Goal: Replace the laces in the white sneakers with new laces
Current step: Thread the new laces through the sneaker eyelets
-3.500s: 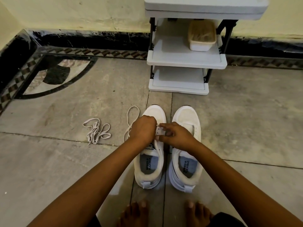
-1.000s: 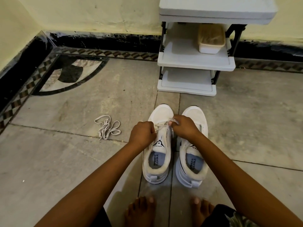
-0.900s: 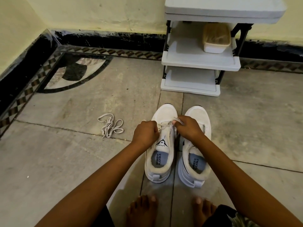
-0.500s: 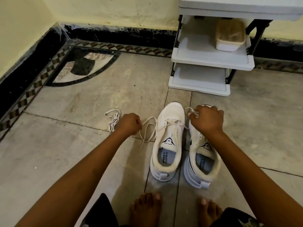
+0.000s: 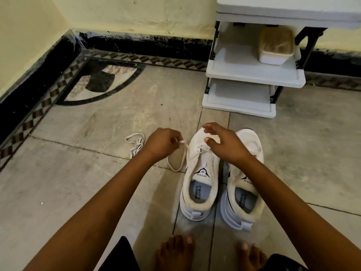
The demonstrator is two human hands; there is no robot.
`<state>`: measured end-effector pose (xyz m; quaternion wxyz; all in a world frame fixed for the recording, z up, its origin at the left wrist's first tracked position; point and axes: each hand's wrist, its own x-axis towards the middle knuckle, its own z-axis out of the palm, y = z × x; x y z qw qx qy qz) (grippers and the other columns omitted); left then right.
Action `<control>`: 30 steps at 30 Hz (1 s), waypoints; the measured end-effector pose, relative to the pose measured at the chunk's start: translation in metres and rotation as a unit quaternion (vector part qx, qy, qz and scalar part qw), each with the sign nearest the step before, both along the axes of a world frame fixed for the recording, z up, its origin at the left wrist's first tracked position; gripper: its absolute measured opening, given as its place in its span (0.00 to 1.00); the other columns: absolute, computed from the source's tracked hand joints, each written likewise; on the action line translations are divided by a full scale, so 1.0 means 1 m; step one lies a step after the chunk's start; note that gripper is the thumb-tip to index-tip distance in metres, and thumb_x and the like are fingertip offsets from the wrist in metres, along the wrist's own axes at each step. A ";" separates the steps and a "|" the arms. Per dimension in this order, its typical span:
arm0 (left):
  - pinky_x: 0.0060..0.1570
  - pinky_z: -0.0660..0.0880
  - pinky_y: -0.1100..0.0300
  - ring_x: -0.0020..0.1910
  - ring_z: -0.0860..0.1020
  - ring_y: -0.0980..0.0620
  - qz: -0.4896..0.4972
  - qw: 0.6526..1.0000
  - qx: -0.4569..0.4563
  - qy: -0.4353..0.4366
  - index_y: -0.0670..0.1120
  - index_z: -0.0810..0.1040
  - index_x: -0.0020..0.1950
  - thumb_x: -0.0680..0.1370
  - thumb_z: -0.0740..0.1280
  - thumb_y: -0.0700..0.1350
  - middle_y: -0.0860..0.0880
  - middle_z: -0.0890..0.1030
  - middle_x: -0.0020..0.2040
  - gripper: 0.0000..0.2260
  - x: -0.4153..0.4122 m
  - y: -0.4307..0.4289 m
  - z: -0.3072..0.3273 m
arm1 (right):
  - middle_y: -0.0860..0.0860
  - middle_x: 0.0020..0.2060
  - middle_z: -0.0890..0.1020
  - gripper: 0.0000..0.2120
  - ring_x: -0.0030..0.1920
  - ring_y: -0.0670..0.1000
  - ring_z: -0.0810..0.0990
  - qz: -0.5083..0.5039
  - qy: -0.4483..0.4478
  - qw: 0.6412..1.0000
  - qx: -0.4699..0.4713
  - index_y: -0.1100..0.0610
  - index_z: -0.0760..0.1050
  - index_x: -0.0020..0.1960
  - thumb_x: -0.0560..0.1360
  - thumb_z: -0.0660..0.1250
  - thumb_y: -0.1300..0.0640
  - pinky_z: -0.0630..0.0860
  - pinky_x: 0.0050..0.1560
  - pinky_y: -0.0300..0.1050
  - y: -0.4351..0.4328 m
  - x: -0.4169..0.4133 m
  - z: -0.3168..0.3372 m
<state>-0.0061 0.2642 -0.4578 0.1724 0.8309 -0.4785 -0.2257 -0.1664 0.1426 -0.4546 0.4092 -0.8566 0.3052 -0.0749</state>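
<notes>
On the floor [image 5: 78, 192], the white sneakers [image 5: 243, 194] are standing side by side, toes toward the far wall [image 5: 136, 14]. The right hand [image 5: 222, 143], fingers spread and empty, is hovering over the left sneaker [image 5: 199, 171] at its front eyelets. The left hand [image 5: 162, 145] is pinching the lace [image 5: 174, 169] tip just left of that shoe, so it looks the nearer hand for threading.

The right hand [image 5: 224, 145] hides the middle of the right sneaker [image 5: 252, 143]. Some of the lace [image 5: 176, 162] is lost inside the left hand [image 5: 162, 143]. The rack [image 5: 254, 78] is cut off on top.
</notes>
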 end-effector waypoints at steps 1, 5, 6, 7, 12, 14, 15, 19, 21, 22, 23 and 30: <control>0.44 0.73 0.59 0.43 0.80 0.47 -0.040 0.999 -0.029 -0.020 0.46 0.83 0.49 0.74 0.68 0.39 0.46 0.83 0.44 0.06 0.000 -0.006 0.009 | 0.51 0.65 0.75 0.23 0.66 0.51 0.71 0.025 0.014 1.000 0.010 0.54 0.65 0.71 0.76 0.63 0.61 0.67 0.61 0.42 0.000 0.005 0.002; 0.47 0.75 0.57 0.46 0.80 0.47 -0.137 0.985 -0.092 -0.058 0.44 0.82 0.55 0.75 0.67 0.36 0.45 0.83 0.48 0.11 -0.005 -0.020 0.024 | 0.50 0.67 0.72 0.29 0.66 0.48 0.69 0.041 0.001 0.970 0.241 0.52 0.58 0.74 0.76 0.63 0.64 0.70 0.55 0.38 0.002 0.018 0.014; 0.47 0.76 0.56 0.46 0.81 0.48 -0.128 0.984 -0.108 -0.060 0.44 0.82 0.54 0.74 0.68 0.36 0.46 0.84 0.47 0.10 -0.005 -0.020 0.024 | 0.51 0.63 0.75 0.27 0.62 0.48 0.73 0.040 -0.001 0.957 0.287 0.52 0.61 0.72 0.76 0.63 0.63 0.71 0.56 0.41 0.002 0.019 0.015; 0.46 0.76 0.55 0.45 0.81 0.49 -0.106 0.984 -0.125 -0.066 0.44 0.81 0.53 0.73 0.69 0.36 0.47 0.84 0.45 0.10 -0.005 -0.019 0.024 | 0.52 0.56 0.79 0.22 0.56 0.48 0.76 0.048 0.007 0.951 0.306 0.52 0.65 0.69 0.76 0.64 0.62 0.72 0.56 0.43 0.001 0.017 0.016; 0.42 0.74 0.57 0.43 0.80 0.48 0.032 0.981 -0.129 -0.141 0.46 0.81 0.48 0.74 0.69 0.41 0.49 0.84 0.42 0.04 0.012 -0.012 0.020 | 0.52 0.34 0.78 0.11 0.33 0.44 0.77 -0.023 0.004 0.973 0.228 0.56 0.79 0.47 0.76 0.64 0.49 0.75 0.35 0.36 -0.019 -0.007 0.019; 0.42 0.74 0.56 0.44 0.80 0.47 0.057 0.982 -0.098 -0.149 0.46 0.81 0.47 0.74 0.69 0.42 0.48 0.84 0.43 0.04 0.017 -0.008 0.016 | 0.54 0.40 0.81 0.20 0.41 0.52 0.79 -0.113 0.089 0.989 -0.019 0.58 0.79 0.46 0.77 0.60 0.42 0.72 0.42 0.43 -0.037 -0.018 0.021; 0.40 0.73 0.57 0.44 0.80 0.47 0.064 0.983 -0.090 -0.145 0.47 0.81 0.47 0.74 0.69 0.42 0.48 0.84 0.43 0.04 0.017 -0.008 0.014 | 0.55 0.42 0.81 0.23 0.44 0.55 0.79 -0.144 0.167 0.964 -0.146 0.57 0.79 0.46 0.78 0.57 0.40 0.70 0.43 0.44 -0.046 -0.024 0.023; 0.38 0.67 0.62 0.44 0.80 0.48 0.073 0.985 -0.095 -0.121 0.46 0.81 0.48 0.74 0.69 0.42 0.48 0.84 0.45 0.05 0.007 -0.012 0.008 | 0.56 0.53 0.79 0.18 0.55 0.57 0.76 -0.115 0.372 0.875 -0.287 0.57 0.76 0.56 0.78 0.59 0.44 0.67 0.49 0.46 -0.064 -0.034 0.027; 0.41 0.71 0.60 0.45 0.80 0.48 0.043 0.988 -0.103 -0.108 0.46 0.82 0.50 0.75 0.68 0.41 0.48 0.84 0.46 0.06 0.000 -0.018 0.010 | 0.57 0.60 0.76 0.18 0.62 0.58 0.72 -0.049 0.294 0.914 -0.277 0.56 0.73 0.63 0.76 0.63 0.50 0.68 0.58 0.49 -0.057 -0.029 0.024; 0.43 0.72 0.59 0.45 0.80 0.47 0.014 0.989 -0.107 -0.106 0.45 0.82 0.51 0.75 0.68 0.40 0.47 0.83 0.47 0.06 -0.004 -0.021 0.011 | 0.56 0.63 0.74 0.19 0.64 0.57 0.71 -0.022 0.203 0.953 -0.223 0.55 0.71 0.66 0.75 0.64 0.53 0.67 0.62 0.49 -0.050 -0.023 0.023; 0.44 0.74 0.57 0.45 0.79 0.46 -0.019 0.988 -0.111 -0.105 0.44 0.82 0.51 0.75 0.67 0.39 0.46 0.83 0.47 0.07 -0.009 -0.023 0.013 | 0.55 0.65 0.74 0.20 0.65 0.55 0.71 -0.007 0.109 0.986 -0.126 0.55 0.70 0.67 0.75 0.65 0.57 0.67 0.64 0.47 -0.040 -0.017 0.022; 0.43 0.76 0.52 0.42 0.80 0.47 -0.088 0.980 -0.163 -0.067 0.40 0.75 0.50 0.73 0.67 0.35 0.46 0.82 0.43 0.06 -0.030 -0.023 0.012 | 0.58 0.42 0.84 0.07 0.35 0.39 0.78 -0.070 -0.059 0.978 0.190 0.63 0.81 0.50 0.74 0.68 0.64 0.73 0.40 0.30 0.001 0.004 0.001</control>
